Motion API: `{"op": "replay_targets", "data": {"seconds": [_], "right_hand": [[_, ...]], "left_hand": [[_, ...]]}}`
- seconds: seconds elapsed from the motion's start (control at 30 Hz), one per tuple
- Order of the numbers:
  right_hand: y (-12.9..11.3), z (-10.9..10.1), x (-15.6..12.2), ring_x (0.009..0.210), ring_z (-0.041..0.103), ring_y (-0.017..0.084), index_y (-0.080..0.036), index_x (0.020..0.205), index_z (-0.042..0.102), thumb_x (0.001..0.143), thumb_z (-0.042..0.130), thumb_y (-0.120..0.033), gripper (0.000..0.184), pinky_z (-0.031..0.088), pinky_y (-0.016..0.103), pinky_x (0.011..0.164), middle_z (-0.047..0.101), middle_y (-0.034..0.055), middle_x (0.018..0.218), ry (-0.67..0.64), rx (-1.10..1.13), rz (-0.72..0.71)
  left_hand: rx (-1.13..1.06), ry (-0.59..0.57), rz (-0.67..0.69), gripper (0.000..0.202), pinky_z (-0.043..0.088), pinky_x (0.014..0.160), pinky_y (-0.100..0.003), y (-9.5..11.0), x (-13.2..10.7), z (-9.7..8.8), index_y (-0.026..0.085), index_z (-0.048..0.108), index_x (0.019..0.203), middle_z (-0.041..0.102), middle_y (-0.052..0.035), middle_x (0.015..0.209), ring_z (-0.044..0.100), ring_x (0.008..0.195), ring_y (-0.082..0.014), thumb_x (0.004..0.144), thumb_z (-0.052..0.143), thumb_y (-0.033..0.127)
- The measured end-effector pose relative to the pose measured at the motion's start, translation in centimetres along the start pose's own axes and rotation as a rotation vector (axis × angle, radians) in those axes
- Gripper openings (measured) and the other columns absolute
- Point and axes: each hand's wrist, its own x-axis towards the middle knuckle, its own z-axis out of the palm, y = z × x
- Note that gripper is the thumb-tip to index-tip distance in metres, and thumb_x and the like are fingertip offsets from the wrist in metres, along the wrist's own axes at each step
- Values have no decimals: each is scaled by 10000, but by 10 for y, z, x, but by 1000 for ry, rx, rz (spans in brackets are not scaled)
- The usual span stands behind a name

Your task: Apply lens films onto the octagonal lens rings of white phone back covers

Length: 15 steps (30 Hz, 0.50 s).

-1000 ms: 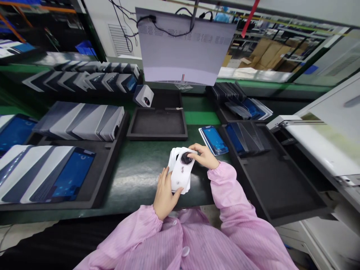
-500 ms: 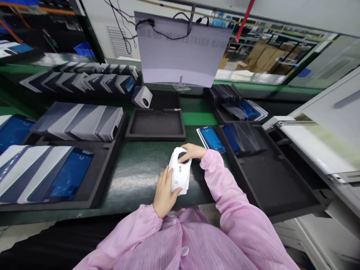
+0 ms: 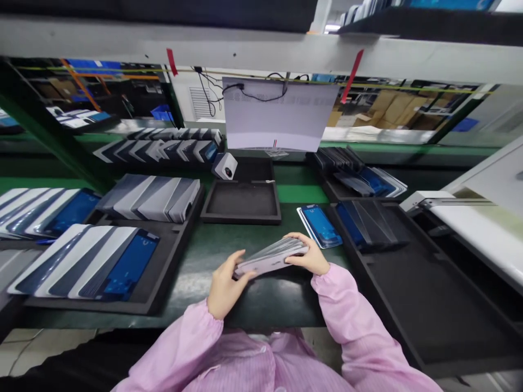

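Note:
A fanned stack of white phone back covers [image 3: 269, 261] is tilted on its long edge above the dark green bench, layered edges showing. My left hand [image 3: 226, 280] grips its left end between thumb and fingers. Its other end lies in my right hand [image 3: 312, 257], fingers over the top and thumb on the near face. Just beyond my right hand, a blue-filmed phone panel [image 3: 321, 224] rests on the bench over a white-edged sheet.
Left, a black foam tray [image 3: 165, 272] carries overlapping white, grey and blue panels. An open black tray [image 3: 241, 200] sits mid-bench. To the right, a long black tray [image 3: 417, 294] has dark film-like sheets [image 3: 371, 223] at its far end. A pale monitor back [image 3: 280, 117] stands behind.
The stack has turned from face-up to edge-on, now lying more crosswise with its layers fanned. Both hands have shifted their hold along with it. The head view has tilted upward.

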Motion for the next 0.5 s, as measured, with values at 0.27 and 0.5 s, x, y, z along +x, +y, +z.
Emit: {"op": "replay_targets", "data": {"seconds": [0.27,0.5], "right_hand": [[36,38,4,1103,584,238,-212,1190,435,544,856,-355,784,421,411,995,588,100,1182,-75,62,-28],[28,25,5,999,626,254,-230,1114,492,647,768,-433,579,497,381,888,604,66,1113,-165,-142,63]], "left_hand": [[-257,28,-59,776,434,981,-415,-23,9,18,212,276,1337,549,-120,1199,568,1119,-215,707,722,297],[-249,-37,-21,351,462,926,-356,-25,15,13,182,533,1081,639,-77,1059,612,1005,-198,770,649,299]]}}
